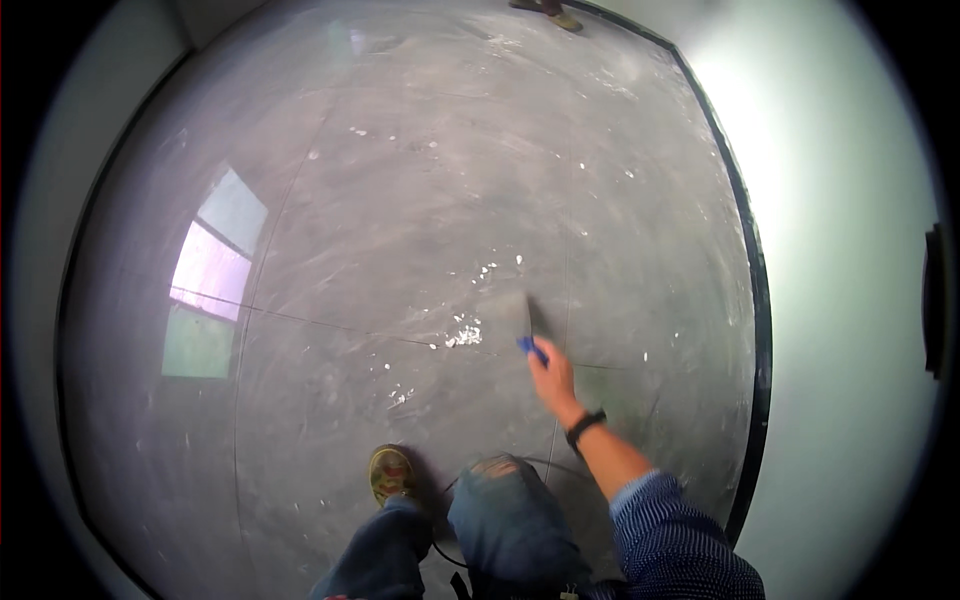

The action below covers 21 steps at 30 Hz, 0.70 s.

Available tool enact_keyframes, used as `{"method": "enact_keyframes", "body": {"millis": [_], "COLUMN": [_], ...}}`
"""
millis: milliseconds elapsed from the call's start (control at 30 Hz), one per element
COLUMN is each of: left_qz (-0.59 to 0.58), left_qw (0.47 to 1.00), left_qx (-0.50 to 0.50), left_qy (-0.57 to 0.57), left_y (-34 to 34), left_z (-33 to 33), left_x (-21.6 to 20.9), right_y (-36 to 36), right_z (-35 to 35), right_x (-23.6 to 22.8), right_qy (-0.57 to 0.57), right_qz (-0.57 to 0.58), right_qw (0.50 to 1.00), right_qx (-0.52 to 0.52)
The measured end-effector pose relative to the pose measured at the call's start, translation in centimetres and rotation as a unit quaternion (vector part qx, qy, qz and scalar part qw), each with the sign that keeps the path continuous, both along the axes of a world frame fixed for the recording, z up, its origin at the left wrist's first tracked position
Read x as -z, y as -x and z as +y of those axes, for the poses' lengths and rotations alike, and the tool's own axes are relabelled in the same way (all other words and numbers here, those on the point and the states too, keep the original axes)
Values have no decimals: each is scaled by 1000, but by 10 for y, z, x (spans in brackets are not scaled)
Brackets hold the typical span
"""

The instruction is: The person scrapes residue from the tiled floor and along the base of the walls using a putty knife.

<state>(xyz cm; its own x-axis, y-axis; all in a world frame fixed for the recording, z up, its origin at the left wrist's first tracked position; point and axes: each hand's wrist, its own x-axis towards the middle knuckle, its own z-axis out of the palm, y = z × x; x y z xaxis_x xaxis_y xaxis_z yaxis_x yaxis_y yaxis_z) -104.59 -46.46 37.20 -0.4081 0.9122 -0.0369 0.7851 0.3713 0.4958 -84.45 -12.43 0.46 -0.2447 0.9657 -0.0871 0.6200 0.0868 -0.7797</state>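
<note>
My right hand (553,377) is closed around the blue handle of a scraper (515,312), reaching out low over the grey floor (390,230). The scraper's broad blade points away from me and is smeared by motion; whether it touches the floor I cannot tell. Just left of the blade lies a small heap of white flakes (463,334). More white bits (487,270) are scattered a little beyond it, and another small cluster (400,397) lies closer to my foot. My left hand is out of the picture.
A pale wall with a black skirting board (757,300) runs along the right, another wall along the left. My camouflage shoe (391,474) and bent knee (505,500) are in front. Another person's feet (560,17) stand at the far edge. White specks (357,131) dot the farther floor.
</note>
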Motion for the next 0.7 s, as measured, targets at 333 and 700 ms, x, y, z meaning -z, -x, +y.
{"method": "enact_keyframes", "body": {"millis": [333,700], "left_qz": [-11,-16], "left_qw": [1000,997], "left_qx": [-10,-72], "left_qy": [19,15], "left_y": [-9,-11], "left_z": [-10,-29], "left_x": [-4,-3], "right_y": [41,-4], "right_z": [-41,-121], "right_x": [12,-7], "right_qy": [36,131], "right_qz": [3,4], "right_qw": [992,979], "right_qx": [-122,-155]}}
